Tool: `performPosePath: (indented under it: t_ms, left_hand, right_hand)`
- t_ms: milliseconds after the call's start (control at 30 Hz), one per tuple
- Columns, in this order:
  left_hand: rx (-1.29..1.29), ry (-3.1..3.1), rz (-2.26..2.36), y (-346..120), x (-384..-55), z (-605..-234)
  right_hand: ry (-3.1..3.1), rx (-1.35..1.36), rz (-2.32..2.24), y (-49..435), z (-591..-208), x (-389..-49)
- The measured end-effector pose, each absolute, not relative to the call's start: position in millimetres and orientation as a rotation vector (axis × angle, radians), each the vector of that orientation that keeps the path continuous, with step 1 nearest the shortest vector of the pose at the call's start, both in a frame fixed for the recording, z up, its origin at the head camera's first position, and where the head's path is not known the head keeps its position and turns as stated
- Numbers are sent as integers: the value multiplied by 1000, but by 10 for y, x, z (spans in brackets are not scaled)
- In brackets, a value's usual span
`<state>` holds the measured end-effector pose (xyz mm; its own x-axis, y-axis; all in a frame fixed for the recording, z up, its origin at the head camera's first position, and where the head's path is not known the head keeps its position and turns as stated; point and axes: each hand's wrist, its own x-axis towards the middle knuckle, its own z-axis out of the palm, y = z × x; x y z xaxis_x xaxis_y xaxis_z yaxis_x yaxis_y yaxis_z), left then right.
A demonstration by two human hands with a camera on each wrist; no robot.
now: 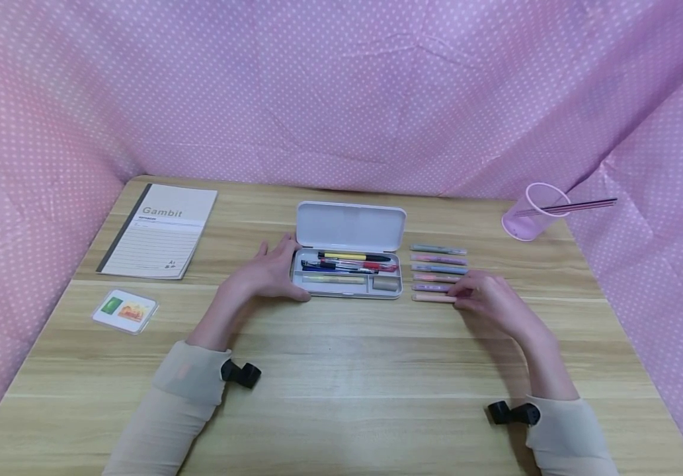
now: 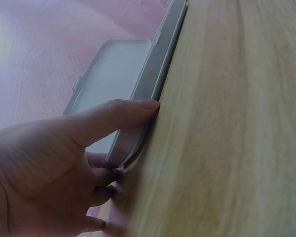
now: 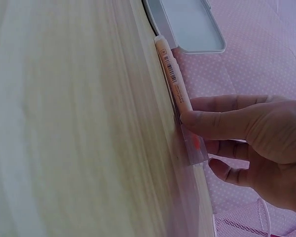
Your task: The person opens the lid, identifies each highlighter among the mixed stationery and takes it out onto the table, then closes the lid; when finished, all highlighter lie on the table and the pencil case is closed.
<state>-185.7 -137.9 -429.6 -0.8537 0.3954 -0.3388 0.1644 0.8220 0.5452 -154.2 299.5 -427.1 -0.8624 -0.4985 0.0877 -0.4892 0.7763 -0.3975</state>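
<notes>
A white pencil case (image 1: 350,210) lies with its lid folded back, holding several pens and a grey-brown eraser-like block (image 1: 385,283). My left hand (image 1: 270,269) grips its left end, the thumb (image 2: 126,114) along the front side and the fingers round the end. To the case's right, several pastel markers (image 1: 438,250) lie in a column. My right hand (image 1: 491,297) pinches the nearest one, a peach marker (image 3: 172,74) with a clear cap, by its right end. The thumb is on its near side; its left end points at the case.
At the back left lies a Gambit notebook (image 1: 159,231), with a small clear case of coloured pieces (image 1: 125,311) in front of it. A pink mesh cup (image 1: 525,221) with thin dark sticks (image 1: 585,205) stands back right. Pink dotted cloth (image 1: 341,99) hangs behind the table.
</notes>
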Motion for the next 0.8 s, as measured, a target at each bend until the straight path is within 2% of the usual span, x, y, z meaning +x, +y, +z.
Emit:
performPosePath:
  t_ms: [800]
  left_hand:
    - [411, 2553, 722, -1382, -1851, -4280]
  right_hand:
    - [2935, -781, -617, 2998, -4263, -1529]
